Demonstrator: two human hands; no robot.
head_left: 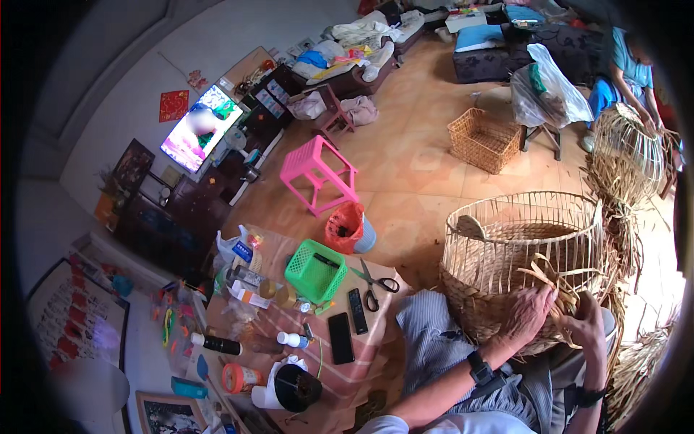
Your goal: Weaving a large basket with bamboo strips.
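Both hands are working loose strips on a half-woven basket held in the person's lap.

The left hand (530,312) is pressing flat, fingers spread, against the woven wall of the basket (522,253), gripping nothing. The right hand (584,323) is curling around the loose strips (551,283) just beside it. The basket is standing upright, mouth upward, directly ahead of both hands. Scissors (374,283) are lying well apart on the tabletop (361,362), to the left.

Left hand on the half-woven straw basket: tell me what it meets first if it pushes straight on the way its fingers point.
The left hand already lies on the half-woven straw basket; its fingers point toward loose straw strips, probably met first.
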